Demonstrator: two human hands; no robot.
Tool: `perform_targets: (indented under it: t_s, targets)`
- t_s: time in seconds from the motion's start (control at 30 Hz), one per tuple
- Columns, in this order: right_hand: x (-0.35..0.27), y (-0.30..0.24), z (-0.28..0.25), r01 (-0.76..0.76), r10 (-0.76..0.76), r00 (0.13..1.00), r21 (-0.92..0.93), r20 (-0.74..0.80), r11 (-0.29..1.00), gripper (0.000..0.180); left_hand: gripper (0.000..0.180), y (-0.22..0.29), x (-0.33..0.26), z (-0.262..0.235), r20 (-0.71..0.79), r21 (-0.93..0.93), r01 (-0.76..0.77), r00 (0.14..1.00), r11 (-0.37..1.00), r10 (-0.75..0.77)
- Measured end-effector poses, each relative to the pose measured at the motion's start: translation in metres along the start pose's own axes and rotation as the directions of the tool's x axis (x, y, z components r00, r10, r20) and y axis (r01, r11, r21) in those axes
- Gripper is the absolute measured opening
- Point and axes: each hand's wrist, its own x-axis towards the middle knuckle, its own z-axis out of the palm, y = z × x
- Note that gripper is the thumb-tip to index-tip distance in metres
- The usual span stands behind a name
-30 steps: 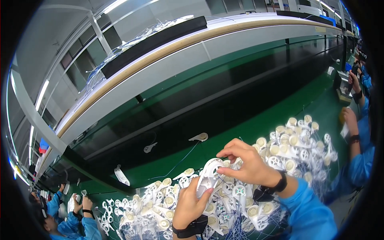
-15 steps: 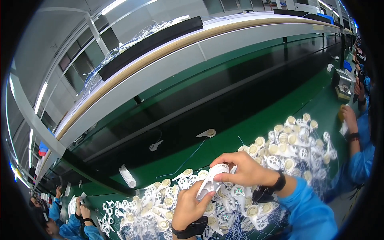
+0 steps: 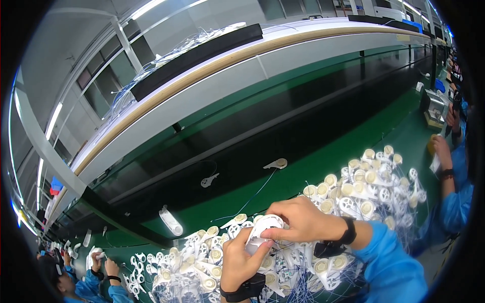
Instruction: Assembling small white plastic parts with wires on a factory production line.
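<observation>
Both of my hands are closed on one white plastic housing (image 3: 269, 222), a hollow shell with a rounded end. My left hand (image 3: 241, 263) grips its lower end with thumb and fingers. At the rounded end, my right hand (image 3: 306, 220) presses its thumb across the front while the fingers wrap behind. The shell's inside is partly covered by the fingers. Under and around my hands lies a heap of white plastic parts (image 3: 371, 178), many with cream round discs, mixed with thin blue-white wires (image 3: 303, 285).
A dark conveyor belt (image 3: 242, 146) runs beyond the heap, carrying a spoked white part (image 3: 209, 180), a disc part with a wire (image 3: 277, 163) and a long white housing (image 3: 171, 220). A green post (image 3: 126, 222) stands left. Co-workers' hands (image 3: 442, 150) work at both sides.
The parts on the belt have shifted to the right. My right hand has turned the housing's rounded end slightly and its thumb sits lower; both hands keep their hold.
</observation>
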Motion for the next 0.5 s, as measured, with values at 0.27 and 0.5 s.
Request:
perform_targets:
  t_s: [0.27,0.5]
  targets:
    - [0.011,0.016,0.013,0.165,-0.164,0.985,-0.021,0.056,0.986,0.042,0.030,-0.004,0.000,-0.005,-0.051,0.013,-0.016,0.999,1.000,0.017]
    - [0.023,0.015,-0.003,-0.103,0.100,0.987,0.025,0.123,0.994,0.048,0.076,-0.011,0.003,0.005,-0.191,0.099,-0.095,0.975,0.991,0.113]
